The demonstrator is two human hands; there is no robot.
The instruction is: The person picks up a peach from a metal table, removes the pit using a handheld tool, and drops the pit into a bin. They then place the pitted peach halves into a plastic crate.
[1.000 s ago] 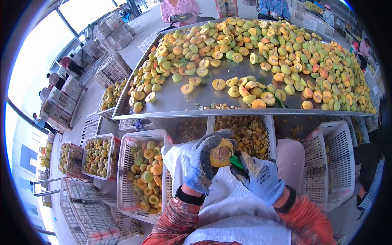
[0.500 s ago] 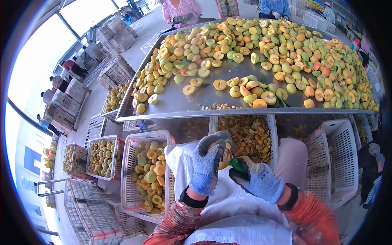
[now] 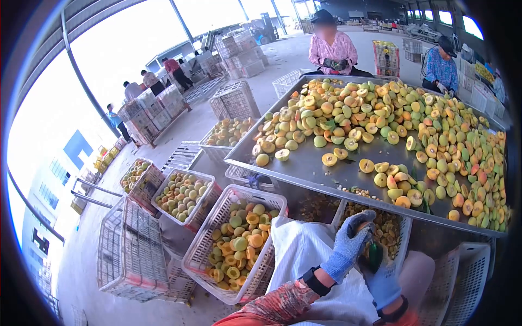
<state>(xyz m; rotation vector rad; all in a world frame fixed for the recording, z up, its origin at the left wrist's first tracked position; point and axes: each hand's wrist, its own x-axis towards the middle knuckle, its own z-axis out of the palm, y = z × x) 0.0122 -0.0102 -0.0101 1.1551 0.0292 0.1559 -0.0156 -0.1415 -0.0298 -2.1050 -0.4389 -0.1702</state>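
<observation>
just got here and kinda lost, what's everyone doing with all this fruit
The person's gloved left hand grips a fruit, mostly hidden by the fingers. The blurred right hand is just below, with a green object, probably a tool handle. Halved fruit covers much of the metal table; more fills a crate on the left.

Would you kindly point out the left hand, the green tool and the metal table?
Left hand (image 3: 347,245): head view, middle of its glove.
Green tool (image 3: 375,255): head view, its visible green part.
Metal table (image 3: 302,164): head view, bare top.
</observation>
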